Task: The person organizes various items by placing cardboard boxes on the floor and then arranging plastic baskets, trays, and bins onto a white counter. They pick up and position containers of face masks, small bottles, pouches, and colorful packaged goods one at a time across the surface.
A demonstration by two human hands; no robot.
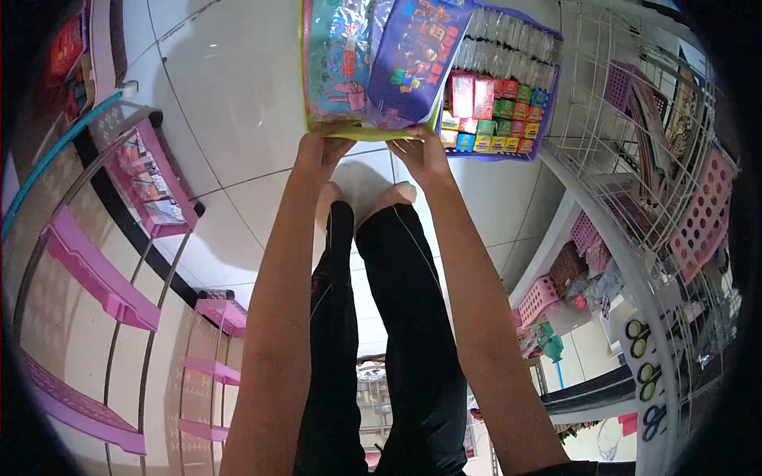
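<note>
A yellow-green basket [304, 71] lies at the top middle, with a teal printed pack [337, 63] and a purple printed pouch [414, 63] in it. My left hand [325, 146] grips the near rim at its left part, and my right hand [421, 151] grips the same rim further right. The fingers of both hands are partly hidden by the rim. Touching the basket's right side is a purple basket [545, 119] with small colourful boxes [504, 111] and clear bottles [508, 47].
Pink shelf trays [103, 274] on metal rods stand at the left. At the right is a white wire rack [599, 119] with a pink basket [702, 214] and hanging scissors [637, 337]. White floor tiles [230, 103] lie below.
</note>
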